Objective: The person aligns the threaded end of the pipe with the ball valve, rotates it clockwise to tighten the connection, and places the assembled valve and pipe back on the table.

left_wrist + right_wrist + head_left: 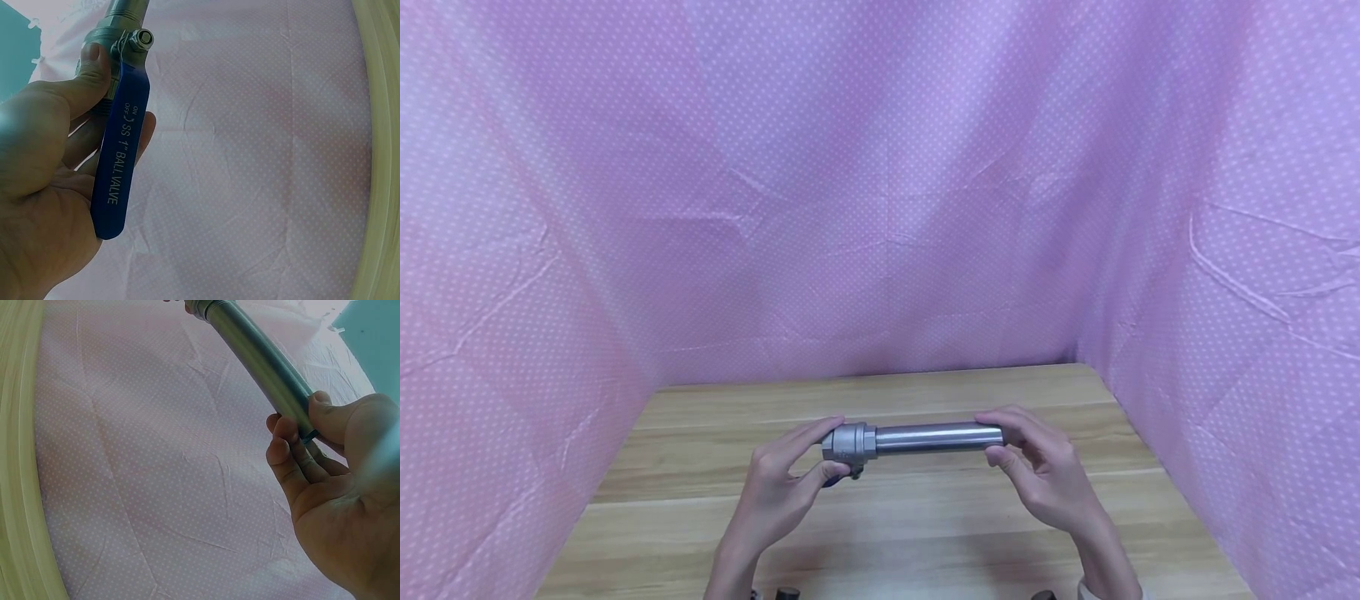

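My left hand (pixel 782 483) grips a metal ball valve (pixel 850 443) between thumb and fingers, above the table. The valve's long blue lever handle (pixel 120 153), printed "SS 1" BALL VALVE", points back along the palm in the left wrist view. A smooth steel pipe (pixel 936 437) extends from the valve's right end, joined in line with it and lying nearly level. At the pipe's far end, my right hand (pixel 1048 471) pinches it between thumb and fingertips. The right wrist view shows the pipe (pixel 262 362) slanting up from those fingers. Threads at the joint are partly visible in the left wrist view.
Beneath the hands lies a light wood-grain table (pixel 910 533). Pink dotted cloth (pixel 880 208) hangs behind it and along both sides. Two small dark objects, one of them a dark cylinder end (pixel 787 593), show at the bottom edge of the head view.
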The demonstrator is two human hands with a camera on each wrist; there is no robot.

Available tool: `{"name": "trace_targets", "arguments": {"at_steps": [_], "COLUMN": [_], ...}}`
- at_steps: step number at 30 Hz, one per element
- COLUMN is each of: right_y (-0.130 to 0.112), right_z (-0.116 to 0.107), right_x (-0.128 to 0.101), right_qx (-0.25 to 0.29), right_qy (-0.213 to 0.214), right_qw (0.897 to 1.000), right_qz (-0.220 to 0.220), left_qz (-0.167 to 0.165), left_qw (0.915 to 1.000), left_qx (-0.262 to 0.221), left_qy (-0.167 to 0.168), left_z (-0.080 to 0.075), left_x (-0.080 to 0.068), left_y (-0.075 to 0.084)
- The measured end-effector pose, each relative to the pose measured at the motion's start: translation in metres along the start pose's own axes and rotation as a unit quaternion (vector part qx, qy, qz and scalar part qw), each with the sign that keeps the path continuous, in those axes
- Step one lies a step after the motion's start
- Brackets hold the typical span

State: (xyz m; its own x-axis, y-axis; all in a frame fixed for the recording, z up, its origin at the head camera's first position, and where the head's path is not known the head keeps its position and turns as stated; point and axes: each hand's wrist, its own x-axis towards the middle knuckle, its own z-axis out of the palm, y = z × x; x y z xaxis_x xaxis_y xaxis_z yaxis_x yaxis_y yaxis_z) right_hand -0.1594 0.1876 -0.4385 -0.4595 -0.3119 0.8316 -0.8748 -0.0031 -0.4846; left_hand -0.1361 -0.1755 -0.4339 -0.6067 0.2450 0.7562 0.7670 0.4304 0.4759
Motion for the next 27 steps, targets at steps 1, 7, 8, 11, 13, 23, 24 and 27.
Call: {"name": "trace_targets", "arguments": {"at_steps": [1, 7, 8, 11, 13, 23, 24, 27], "right_y": [-0.0001, -0.0025, -0.0032, -0.0051, -0.0058, -0.005, -0.005, -0.0052], "right_z": [-0.0001, -0.0007, -0.0007, -0.0003, 0.0001, 0.0011, 0.001, 0.0005], "right_x": [0.0, 0.0002, 0.0003, 0.0009, 0.0012, 0.0014, 0.0013, 0.0016], "right_qx": [-0.003, -0.027, -0.029, -0.023, -0.011, 0.028, 0.026, 0.018], "right_qy": [0.0, -0.006, -0.006, -0.003, -0.001, -0.002, -0.001, -0.001], "right_qw": [1.0, 1.0, 0.999, 0.999, 1.0, 0.999, 1.0, 1.0], "right_qz": [0.0, 0.008, 0.012, 0.024, 0.028, 0.015, 0.016, 0.013], "left_qz": [0.001, 0.007, 0.009, 0.009, 0.01, 0.01, 0.01, 0.011], "left_qw": [1.0, 1.0, 1.0, 0.9999, 0.9999, 0.9999, 0.9999, 0.9999], "left_qx": [0.001, -0.002, -0.002, -0.003, -0.001, 0.002, 0.003, 0.002], "left_qy": [0.0, 0.003, 0.004, 0.005, 0.006, 0.006, 0.006, 0.005], "left_z": [-0.0002, 0.0004, 0.0005, 0.0006, 0.0004, 0.0009, 0.001, 0.0015], "left_x": [0.0002, 0.0006, 0.0006, 0.0005, 0.0005, 0.0001, -0.0001, -0.0002], "left_y": [0.0002, -0.0001, -0.0003, -0.0009, -0.001, -0.0004, -0.0005, -0.0005]}}
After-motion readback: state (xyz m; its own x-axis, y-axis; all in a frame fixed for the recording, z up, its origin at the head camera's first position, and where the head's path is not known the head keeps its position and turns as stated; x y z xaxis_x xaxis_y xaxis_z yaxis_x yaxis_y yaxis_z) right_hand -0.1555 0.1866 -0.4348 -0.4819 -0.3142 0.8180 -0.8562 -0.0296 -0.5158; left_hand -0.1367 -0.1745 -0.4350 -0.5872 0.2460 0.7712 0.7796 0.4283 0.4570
